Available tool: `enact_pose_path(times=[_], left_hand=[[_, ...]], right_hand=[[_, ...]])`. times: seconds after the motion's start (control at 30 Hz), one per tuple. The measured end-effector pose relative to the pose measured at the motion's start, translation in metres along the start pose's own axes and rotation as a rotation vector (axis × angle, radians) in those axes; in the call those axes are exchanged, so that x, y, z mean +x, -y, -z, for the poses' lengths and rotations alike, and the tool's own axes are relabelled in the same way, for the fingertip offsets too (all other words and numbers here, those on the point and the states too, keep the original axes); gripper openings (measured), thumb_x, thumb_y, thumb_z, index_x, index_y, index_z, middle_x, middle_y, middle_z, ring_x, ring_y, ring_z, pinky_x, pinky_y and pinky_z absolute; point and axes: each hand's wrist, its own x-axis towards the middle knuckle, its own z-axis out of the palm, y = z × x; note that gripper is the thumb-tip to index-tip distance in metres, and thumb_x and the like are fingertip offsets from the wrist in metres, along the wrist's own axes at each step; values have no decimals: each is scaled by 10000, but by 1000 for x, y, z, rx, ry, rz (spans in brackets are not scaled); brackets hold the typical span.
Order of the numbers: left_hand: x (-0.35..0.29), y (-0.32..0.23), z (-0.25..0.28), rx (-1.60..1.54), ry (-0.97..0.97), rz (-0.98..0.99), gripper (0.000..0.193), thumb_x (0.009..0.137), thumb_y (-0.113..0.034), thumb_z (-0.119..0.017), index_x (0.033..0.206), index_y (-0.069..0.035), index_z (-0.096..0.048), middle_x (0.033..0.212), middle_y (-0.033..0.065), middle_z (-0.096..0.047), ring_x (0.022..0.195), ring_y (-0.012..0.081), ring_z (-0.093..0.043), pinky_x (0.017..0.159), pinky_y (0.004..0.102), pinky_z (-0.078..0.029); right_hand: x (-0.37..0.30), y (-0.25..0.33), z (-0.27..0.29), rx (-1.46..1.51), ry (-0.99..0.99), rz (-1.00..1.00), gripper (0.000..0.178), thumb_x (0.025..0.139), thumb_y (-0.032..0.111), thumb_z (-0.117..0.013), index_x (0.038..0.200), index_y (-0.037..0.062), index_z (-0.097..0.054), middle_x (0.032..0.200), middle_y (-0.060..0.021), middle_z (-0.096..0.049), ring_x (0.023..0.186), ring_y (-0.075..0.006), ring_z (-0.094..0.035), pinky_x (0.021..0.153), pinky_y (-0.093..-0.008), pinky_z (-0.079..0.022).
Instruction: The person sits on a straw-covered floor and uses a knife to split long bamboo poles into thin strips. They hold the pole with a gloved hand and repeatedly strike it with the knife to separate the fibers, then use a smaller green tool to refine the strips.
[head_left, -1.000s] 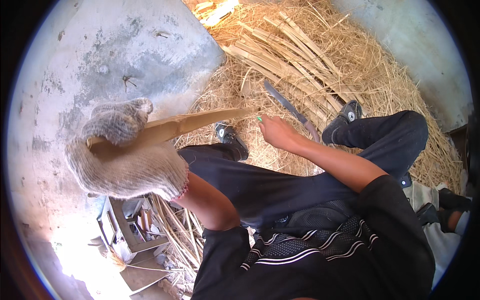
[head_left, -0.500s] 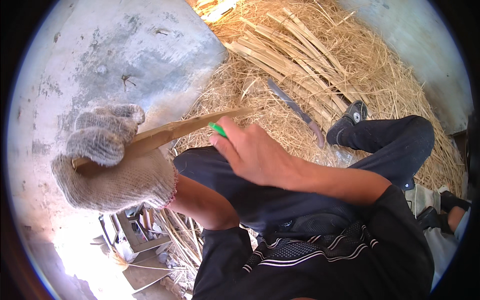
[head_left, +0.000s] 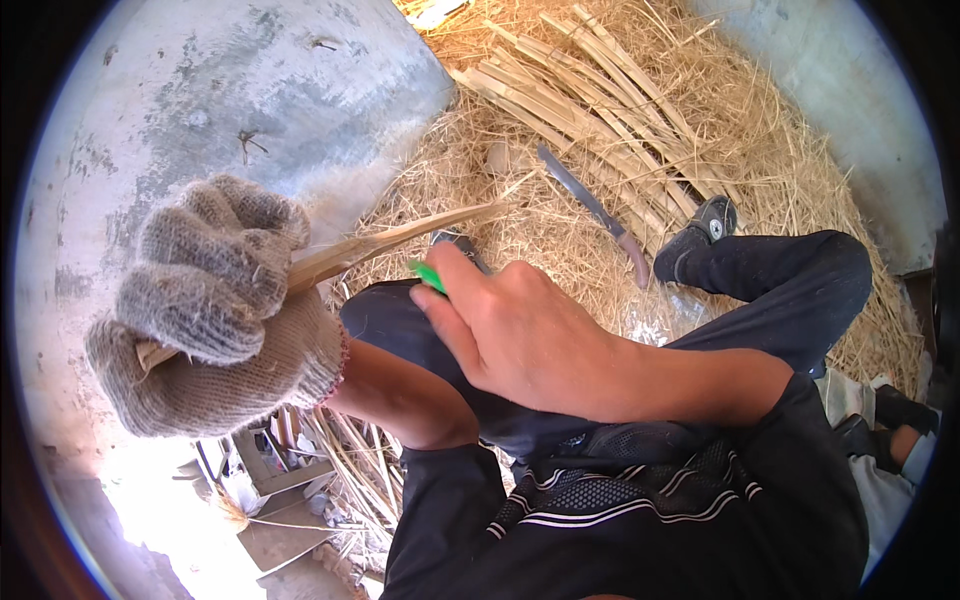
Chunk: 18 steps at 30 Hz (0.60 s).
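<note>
My left hand [head_left: 215,310], in a grey knitted work glove, is clenched around a long split bamboo strip [head_left: 400,238] that points right and slightly up. My bare right hand [head_left: 510,325] sits just below the strip's free end, fingers curled around a small green object [head_left: 428,276] that shows only at its tip. Both hands hover above my lap, in dark trousers [head_left: 780,290].
A long knife with a reddish handle [head_left: 592,212] lies on the straw ahead. Behind it is a pile of split bamboo strips [head_left: 600,100]. A grey concrete slab [head_left: 240,90] fills the left. A box with small items [head_left: 270,465] and loose strips lies at lower left.
My right hand drew back from near the knife on the straw toward my lap and now holds a green object. My gloved left hand with the strip came closer to the camera.
</note>
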Motion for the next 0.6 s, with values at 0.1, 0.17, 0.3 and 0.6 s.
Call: enact_pose_path(times=[0.1,0.17,0.3,0.6], left_hand=[[7,-1,2,-95,115,32,448,879,-310,-356,468,-173,-471,447,35,-403,393,148,-277,412,316,-276],[7,3,2,-206,191,52,443,873,-307,-361,464,-170,-464,440,35,-391,395,148,-278,408,315,-270],[1,4,1,-184,122,56,444,866,-299,-362,452,-164,-449,424,36,-368,390,148,-275,406,315,-267],[7,5,9,-186,151,26,412,860,-272,-344,480,-150,-446,437,50,-374,387,166,-319,430,331,-337]], right_hand=[[-1,-32,-7,-142,-58,-103,222,958,142,-571,1037,-52,-497,569,-278,-564,546,-454,-613,472,-501,-481],[0,-28,1,-167,-68,-111,216,958,140,-570,1029,-49,-495,566,-276,-562,544,-454,-611,469,-497,-481],[-8,-11,-3,-46,-72,-34,229,980,180,-531,1027,-42,-500,590,-299,-567,578,-481,-608,494,-509,-488],[0,-37,-18,-31,-43,-84,254,1000,206,-490,1031,-45,-517,681,-281,-618,624,-452,-637,537,-500,-512]])
